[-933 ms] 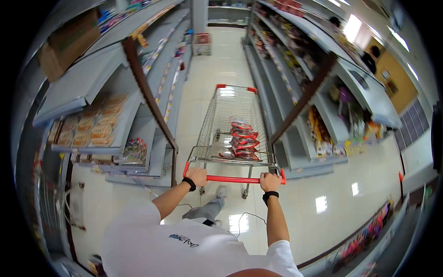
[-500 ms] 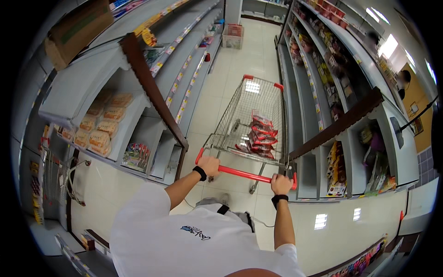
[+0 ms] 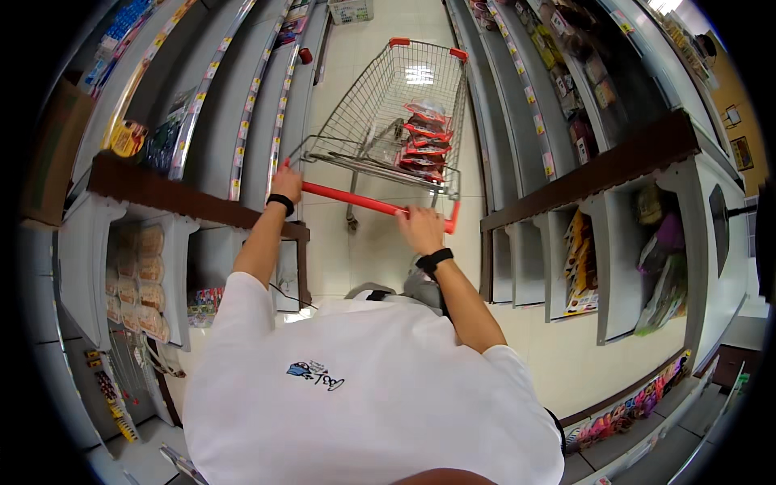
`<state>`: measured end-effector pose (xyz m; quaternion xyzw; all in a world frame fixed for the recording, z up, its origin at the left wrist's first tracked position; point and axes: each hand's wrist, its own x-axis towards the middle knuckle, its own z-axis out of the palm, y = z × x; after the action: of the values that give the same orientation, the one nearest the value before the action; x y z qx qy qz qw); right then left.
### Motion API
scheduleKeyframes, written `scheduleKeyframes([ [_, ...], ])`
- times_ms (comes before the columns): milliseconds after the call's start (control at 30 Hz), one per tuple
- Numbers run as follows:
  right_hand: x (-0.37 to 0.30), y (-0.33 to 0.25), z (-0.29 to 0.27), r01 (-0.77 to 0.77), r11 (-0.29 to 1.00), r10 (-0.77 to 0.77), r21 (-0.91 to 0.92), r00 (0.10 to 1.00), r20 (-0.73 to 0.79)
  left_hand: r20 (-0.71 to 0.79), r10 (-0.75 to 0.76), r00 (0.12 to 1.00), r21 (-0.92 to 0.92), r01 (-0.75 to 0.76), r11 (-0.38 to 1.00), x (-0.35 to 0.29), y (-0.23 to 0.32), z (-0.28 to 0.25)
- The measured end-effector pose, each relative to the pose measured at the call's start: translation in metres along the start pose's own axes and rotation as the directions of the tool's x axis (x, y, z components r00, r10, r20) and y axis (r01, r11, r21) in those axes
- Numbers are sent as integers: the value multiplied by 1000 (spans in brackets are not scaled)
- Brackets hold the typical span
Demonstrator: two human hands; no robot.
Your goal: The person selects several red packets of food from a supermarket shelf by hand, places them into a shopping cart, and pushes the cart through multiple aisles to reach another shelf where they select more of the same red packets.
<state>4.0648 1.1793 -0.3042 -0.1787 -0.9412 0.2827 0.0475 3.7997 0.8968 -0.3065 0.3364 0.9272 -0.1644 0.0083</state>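
Observation:
Both my hands are closed round the red handle [image 3: 349,197] of a wire shopping cart [image 3: 339,125]. Toward the handle's left end is my left hand [image 3: 286,183]. My right hand [image 3: 421,229] grips it nearer the right end. The cart stands ahead of me in the aisle, angled slightly, its far end tipped with red corner pieces. Several red-and-clear packets [image 3: 426,145] lie stacked along the right side of its basket; I cannot make out their contents. A dark band sits on each wrist.
Grey shelves [image 3: 217,105] line the left side of the aisle, and stocked shelves [image 3: 558,97] the right. Brown-trimmed end units flank the entrance; the left one holds packaged food [image 3: 145,279]. A light basket [image 3: 352,10] stands farther down the tiled floor [image 3: 356,267].
The cart has moved forward into the aisle between the shelf ends, and I have followed. Its handle now slants down to the right. Both hands have kept their grip.

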Motion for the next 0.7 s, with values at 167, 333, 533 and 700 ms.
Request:
scheduleKeyframes([
  [167,52,-3,-6,256,904,-256,343,966,-45,-181,104,978,-305,-157,939,51,45,-25],
  [333,109,7,-43,121,877,-222,465,960,170,-243,107,964,-672,-247,699,86,143,-64],
  [533,178,70,-34,-31,886,-21,462,994,107,-189,54,981,-632,-164,757,164,139,-56],
  [700,222,113,-27,-259,893,210,369,963,167,-218,36,975,-579,-159,800,249,85,-36],
])
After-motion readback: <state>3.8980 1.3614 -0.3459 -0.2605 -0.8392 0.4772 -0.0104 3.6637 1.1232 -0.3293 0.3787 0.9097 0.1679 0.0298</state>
